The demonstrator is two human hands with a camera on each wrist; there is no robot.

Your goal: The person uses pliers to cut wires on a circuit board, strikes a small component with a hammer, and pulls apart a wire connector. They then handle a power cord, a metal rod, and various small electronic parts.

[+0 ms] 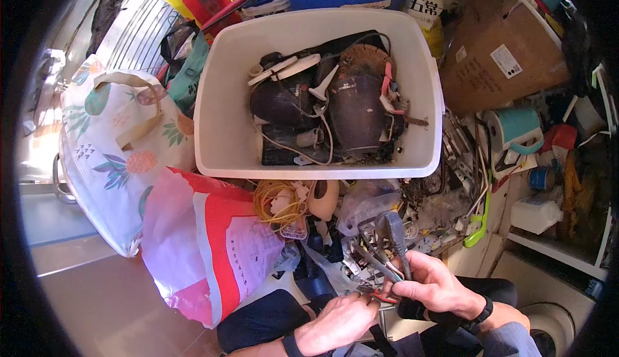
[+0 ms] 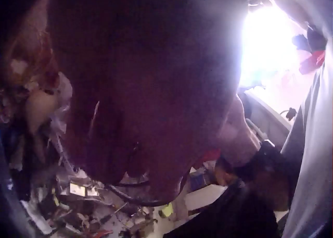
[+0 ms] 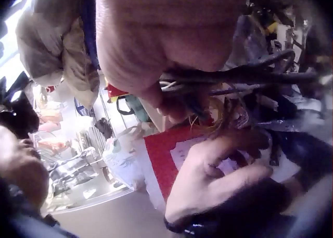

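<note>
My right hand [image 1: 432,284] grips a bundle of long dark metal tools [image 1: 392,234], thumb on top, over the heap of small parts. Their shafts [image 3: 250,76] stick out past the fingers in the right wrist view. Just below lies a red-handled piece [image 1: 385,297] between the two hands. My left hand [image 1: 342,321] is close by, its curled fingertips right at that red piece; I cannot tell whether they hold it. In the right wrist view the left hand [image 3: 213,175] shows thumb and forefinger bent toward each other. The left wrist view is mostly filled by the dark back of the hand.
A white bin [image 1: 209,99] with dark equipment and cables stands ahead. Left are a pineapple-print bag [image 1: 122,163] and a red-and-white plastic bag [image 1: 213,247]. At right are a cardboard box [image 1: 503,54], a turquoise-and-white container [image 1: 516,128] and a bright green tool [image 1: 477,228].
</note>
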